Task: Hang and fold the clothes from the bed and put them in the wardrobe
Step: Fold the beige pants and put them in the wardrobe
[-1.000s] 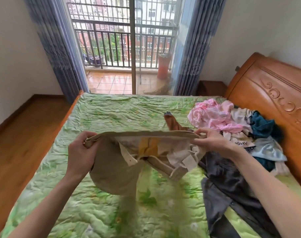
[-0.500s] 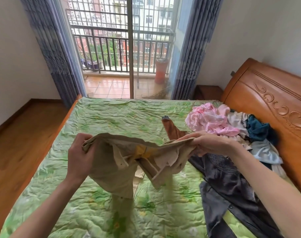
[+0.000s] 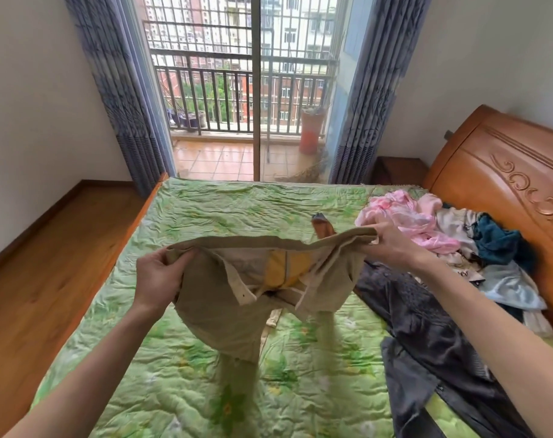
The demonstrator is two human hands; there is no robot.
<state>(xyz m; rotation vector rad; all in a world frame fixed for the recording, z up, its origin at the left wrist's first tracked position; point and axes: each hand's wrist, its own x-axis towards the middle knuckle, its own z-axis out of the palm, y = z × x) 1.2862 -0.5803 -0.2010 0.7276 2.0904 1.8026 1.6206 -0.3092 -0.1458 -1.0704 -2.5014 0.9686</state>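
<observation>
I hold a pair of khaki trousers [image 3: 218,308] by the waistband above the bed [image 3: 205,216]. My left hand [image 3: 159,278] grips the left end of the waistband. The right end is pinched by my right hand [image 3: 392,245]. The waist is stretched open between them, showing pale pocket linings and a yellow patch, and the legs hang down onto the green quilt. A dark grey garment [image 3: 426,336] lies spread on the bed under my right forearm. A pile of pink [image 3: 404,216], white, teal and pale blue clothes sits by the headboard.
The carved wooden headboard [image 3: 502,184] rises at the right. A brown strip of cloth [image 3: 324,227] sticks up behind the trousers. Wooden floor [image 3: 57,254] runs along the bed's left side. Blue curtains frame a glass balcony door [image 3: 256,105] beyond the bed.
My hands have pulled the waistband taut again after it sagged, with the right hand raised and moved right. The trousers hang more open. The view has tilted slightly.
</observation>
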